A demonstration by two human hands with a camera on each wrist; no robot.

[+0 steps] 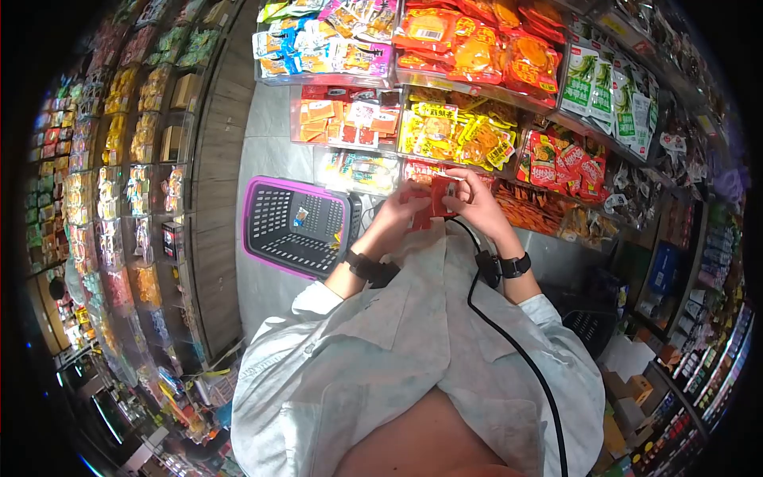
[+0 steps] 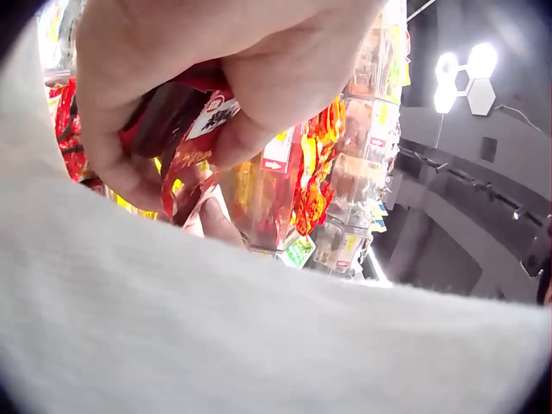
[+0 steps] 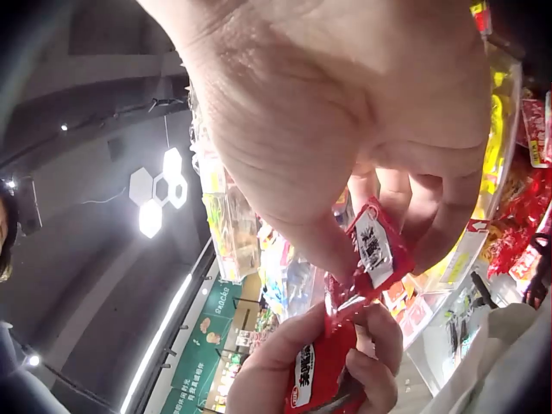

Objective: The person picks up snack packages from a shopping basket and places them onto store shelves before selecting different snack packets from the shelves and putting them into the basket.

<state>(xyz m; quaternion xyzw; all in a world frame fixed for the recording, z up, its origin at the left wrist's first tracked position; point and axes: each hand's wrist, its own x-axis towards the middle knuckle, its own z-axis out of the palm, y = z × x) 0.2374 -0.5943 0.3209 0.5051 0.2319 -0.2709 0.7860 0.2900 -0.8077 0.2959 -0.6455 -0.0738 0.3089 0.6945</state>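
In front of the chest, both hands hold small red snack packets with white labels. My left hand (image 1: pixel 391 219) grips one red packet (image 3: pixel 312 373), its fingers curled round it at the bottom of the right wrist view. Just above, the thumb and fingers of my right hand (image 1: pixel 482 213) pinch another red packet (image 3: pixel 378 245). The two packets meet end to end between the hands, and whether they are joined I cannot tell. In the left wrist view, my left fingers partly cover the red wrapper (image 2: pixel 191 142), and a pale sleeve fills the lower part.
A dark shopping basket with a purple rim (image 1: pixel 298 184) stands on the floor to the left, a small blue-and-white packet (image 1: pixel 300 215) inside. Clear bins of yellow packets (image 1: pixel 433 131) and red packets (image 1: pixel 564 165) lie ahead. A black cable (image 1: pixel 520 346) runs down the shirt.
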